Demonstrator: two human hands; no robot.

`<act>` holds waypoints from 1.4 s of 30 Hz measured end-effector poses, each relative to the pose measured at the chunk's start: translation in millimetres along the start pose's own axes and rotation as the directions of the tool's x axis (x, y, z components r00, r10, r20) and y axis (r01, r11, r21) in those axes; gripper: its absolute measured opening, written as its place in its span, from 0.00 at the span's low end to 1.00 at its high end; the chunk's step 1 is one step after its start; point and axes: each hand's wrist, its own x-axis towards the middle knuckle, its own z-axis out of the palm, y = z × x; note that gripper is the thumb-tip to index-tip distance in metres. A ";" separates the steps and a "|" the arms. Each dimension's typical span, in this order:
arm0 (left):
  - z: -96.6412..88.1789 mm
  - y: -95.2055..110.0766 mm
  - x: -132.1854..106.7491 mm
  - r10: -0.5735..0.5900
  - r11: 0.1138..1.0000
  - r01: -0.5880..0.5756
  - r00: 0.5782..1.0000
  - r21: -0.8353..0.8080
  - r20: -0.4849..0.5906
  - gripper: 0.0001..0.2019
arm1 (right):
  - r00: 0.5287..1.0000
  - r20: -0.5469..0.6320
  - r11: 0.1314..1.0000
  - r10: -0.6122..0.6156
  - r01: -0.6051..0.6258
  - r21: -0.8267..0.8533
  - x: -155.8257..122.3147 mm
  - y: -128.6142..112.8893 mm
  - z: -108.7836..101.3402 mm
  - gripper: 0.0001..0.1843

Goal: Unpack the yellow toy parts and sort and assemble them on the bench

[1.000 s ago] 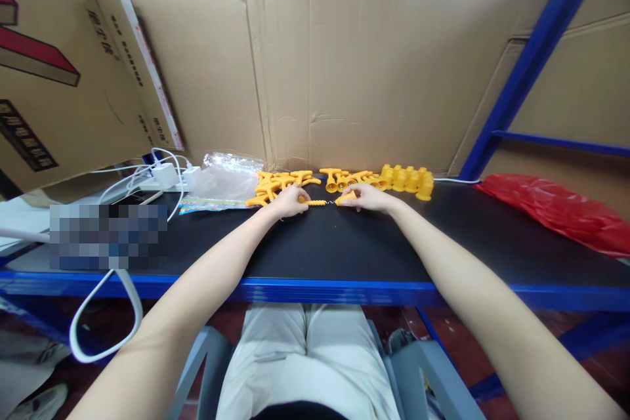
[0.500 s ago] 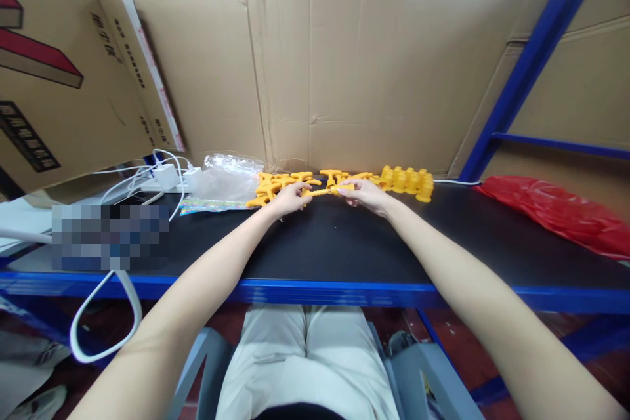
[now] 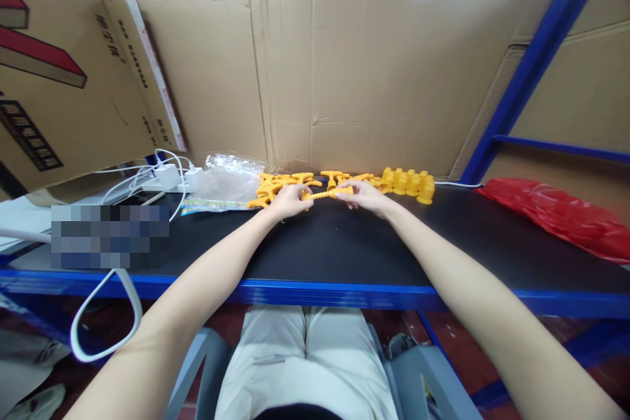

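Note:
My left hand and my right hand meet at the back of the black tabletop. Between them they pinch a yellow threaded plastic rod, one hand at each end. Just behind the hands lies a pile of yellow T-shaped plastic parts. To the right of that pile stands a row of yellow cap-like pieces, upright and close together.
A crumpled clear plastic bag lies left of the yellow parts, beside white cables and a charger. A red plastic bag sits at the right. A cardboard wall closes the back. The blue shelf edge runs along the front.
The hands have lifted the rod slightly off the table and drawn closer together; the rod's two pieces, apart a second ago, now look joined.

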 end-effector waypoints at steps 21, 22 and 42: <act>-5.0 -5.8 -1.1 0.092 0.976 -0.084 0.995 0.203 -0.033 0.15 | 0.955 0.178 0.937 0.239 -0.275 0.216 -1.9 3.6 -11.3 0.17; -5.5 -4.5 -1.7 0.093 0.977 -0.084 0.995 0.197 -0.036 0.15 | 0.958 0.155 0.938 0.242 -0.272 0.213 -1.0 3.7 -10.6 0.20; -8.9 -0.5 -3.2 0.109 0.972 -0.089 0.991 0.217 -0.082 0.14 | 0.957 0.126 0.951 0.262 -0.278 0.134 -2.1 -2.3 -9.6 0.26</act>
